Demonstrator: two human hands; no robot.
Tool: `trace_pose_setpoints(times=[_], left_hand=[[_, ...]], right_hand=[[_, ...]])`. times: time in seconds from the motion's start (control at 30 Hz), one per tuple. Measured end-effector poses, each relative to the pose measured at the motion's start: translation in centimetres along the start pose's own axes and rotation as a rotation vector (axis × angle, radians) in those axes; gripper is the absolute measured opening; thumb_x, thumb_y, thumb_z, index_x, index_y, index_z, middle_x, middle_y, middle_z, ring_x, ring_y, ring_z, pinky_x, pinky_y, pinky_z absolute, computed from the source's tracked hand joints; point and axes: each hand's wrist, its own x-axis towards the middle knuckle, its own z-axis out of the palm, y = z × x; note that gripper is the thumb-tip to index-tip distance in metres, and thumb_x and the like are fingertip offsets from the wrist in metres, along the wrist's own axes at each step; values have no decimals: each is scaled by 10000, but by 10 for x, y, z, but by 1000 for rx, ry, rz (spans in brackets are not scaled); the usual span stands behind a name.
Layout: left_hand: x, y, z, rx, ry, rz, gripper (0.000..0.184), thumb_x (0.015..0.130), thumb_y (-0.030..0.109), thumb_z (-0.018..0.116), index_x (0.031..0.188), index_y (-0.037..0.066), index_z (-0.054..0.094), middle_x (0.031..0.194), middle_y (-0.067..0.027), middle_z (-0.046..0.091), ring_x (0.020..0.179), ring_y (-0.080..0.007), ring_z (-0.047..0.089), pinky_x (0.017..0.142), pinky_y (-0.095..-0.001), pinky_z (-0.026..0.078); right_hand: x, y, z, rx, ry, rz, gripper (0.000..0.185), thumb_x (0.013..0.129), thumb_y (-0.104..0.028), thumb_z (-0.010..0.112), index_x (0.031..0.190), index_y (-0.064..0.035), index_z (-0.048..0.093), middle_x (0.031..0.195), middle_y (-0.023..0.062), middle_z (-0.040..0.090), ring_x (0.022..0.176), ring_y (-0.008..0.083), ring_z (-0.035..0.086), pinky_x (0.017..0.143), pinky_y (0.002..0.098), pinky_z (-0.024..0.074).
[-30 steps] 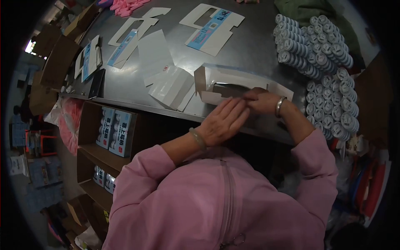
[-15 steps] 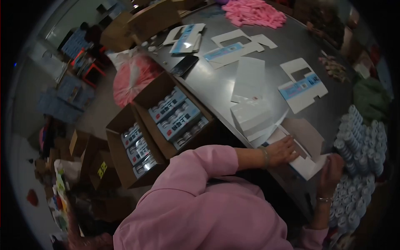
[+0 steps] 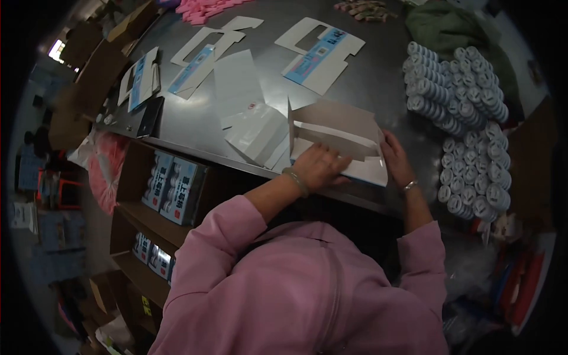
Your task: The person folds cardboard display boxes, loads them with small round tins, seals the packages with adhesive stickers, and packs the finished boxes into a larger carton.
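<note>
Nearest us are our pink sleeves (image 3: 225, 228), and beyond them our hands. Our left hand (image 3: 320, 167) bends over the near wall of the white box (image 3: 340, 121), fingers reaching inside; we cannot tell whether it pinches the wall or only presses it. Our right hand (image 3: 396, 158) lies against the box's right end with its thumb hidden, so we cannot tell whether it grips.

The box rests at the table's (image 3: 195, 133) near edge, open at the top, its back panel and left flap upright. Half a second ago the right-end flap stuck outward beside our right hand; now that end stands up, so the box appears more nearly formed, though not closed.

To its left lie a white carton (image 3: 257, 135), just beside it, and a white sheet (image 3: 239, 77); lower left, packed boxes (image 3: 177, 189) sit in a brown carton (image 3: 131, 198). To its right are stacks (image 3: 473, 174) of round white pieces. Beyond, three blue-banded blanks (image 3: 322, 54) are spread out, with a phone (image 3: 151, 117) by the leftmost. Farthest off are a green cloth (image 3: 444, 26) and a pink heap (image 3: 204, 9).
</note>
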Motion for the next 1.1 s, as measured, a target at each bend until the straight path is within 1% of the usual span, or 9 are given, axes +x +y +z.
trace_pose_setpoints(times=[0.27,0.37,0.43,0.53,0.6,0.67,0.8,0.9,1.1], left_hand=[[4,7,-12,-6,-67,-18,585,759,393,749,1235,100,579,1067,-152,597,1072,-326,571,954,-428,455],[-2,14,-32,96,336,11,566,795,348,729,1250,49,574,1272,-248,527,1207,-375,504,1032,-432,390],[-10,10,-40,5,906,-303,592,825,243,705,1342,31,510,1376,-281,445,1264,-397,464,1074,-440,353],[-6,-26,-23,-385,934,-675,594,843,146,665,1387,23,461,1344,-280,469,1238,-407,478,1025,-435,401],[-14,-35,-22,-565,688,-756,599,833,121,664,1392,44,463,1345,-289,464,1234,-413,479,946,-444,457],[-16,-30,-21,-189,610,-461,567,829,120,663,1372,95,502,1228,-251,518,1121,-397,533,846,-443,494],[-19,-4,-42,26,325,-353,479,827,146,672,1295,123,571,969,-169,483,881,-350,533,775,-436,498],[-17,-21,-45,-124,78,-445,541,817,167,694,1321,98,509,1063,-191,490,958,-368,540,807,-450,495],[-2,-39,-26,-204,239,-648,691,791,164,720,1347,22,335,1165,-227,488,1084,-410,517,896,-456,473]], right_hand=[[4,-12,18,-453,190,-4,552,843,-229,716,1276,6,466,1114,152,639,1021,218,619,879,338,493],[5,-2,23,-535,295,-43,601,786,-242,765,1227,11,444,1089,227,640,1006,316,647,870,382,504],[4,-1,28,-534,356,-60,592,771,-217,770,1203,10,436,1094,251,633,1016,348,644,878,397,502],[7,-4,31,-636,352,-14,598,764,-165,766,1210,7,405,1109,263,620,1038,385,624,890,415,496],[10,1,32,-733,401,-57,557,767,-167,760,1191,-4,438,1092,247,632,1026,375,635,873,406,504],[14,3,31,-762,425,-57,565,758,-163,766,1186,-1,435,1098,251,625,1032,385,627,879,412,501],[9,-2,33,-824,431,-44,579,742,-154,779,1173,9,429,1094,258,616,1036,405,614,887,425,496],[4,-11,38,-844,369,10,603,725,-152,792,1174,9,423,1107,264,606,1045,403,609,892,430,493],[0,-18,47,-962,354,55,640,682,-145,826,1131,37,408,1119,261,563,1087,408,549,927,444,467]])
